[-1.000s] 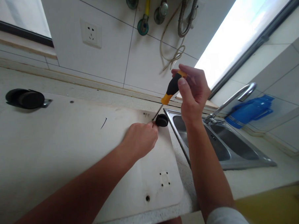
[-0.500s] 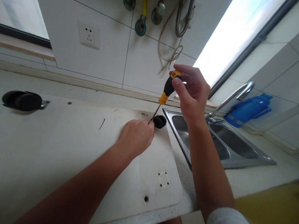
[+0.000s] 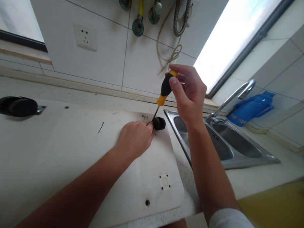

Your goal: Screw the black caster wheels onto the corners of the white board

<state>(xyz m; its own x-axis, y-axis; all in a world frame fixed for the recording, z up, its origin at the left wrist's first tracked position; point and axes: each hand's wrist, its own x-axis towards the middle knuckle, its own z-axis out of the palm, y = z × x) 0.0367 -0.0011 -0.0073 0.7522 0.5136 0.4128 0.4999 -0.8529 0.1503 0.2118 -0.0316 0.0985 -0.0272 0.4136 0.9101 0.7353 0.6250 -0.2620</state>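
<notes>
My right hand (image 3: 190,88) grips the handle of a yellow and black screwdriver (image 3: 165,87). Its metal shaft slants down to a black caster wheel (image 3: 159,123) at the far right corner of a white board (image 3: 112,183). Closed at the caster's base is my left hand (image 3: 136,138), its fingertips by the screwdriver tip; they hide the tip and whatever they pinch. Another black caster (image 3: 22,107) with a metal plate lies at the board's far left. Several screw holes (image 3: 165,182) and a larger hole (image 3: 147,203) mark the board's near right corner.
A steel double sink (image 3: 223,141) with a curved faucet (image 3: 241,93) is set in the counter on the right. Behind it stands a blue thermos jug (image 3: 252,108). The tiled wall carries a socket (image 3: 85,37), pipe valves (image 3: 138,26) and a looped cord (image 3: 174,56).
The whole view has shifted slightly, with most things a little further left. My right hand still holds the screwdriver at the caster, and my left hand stays at its base.
</notes>
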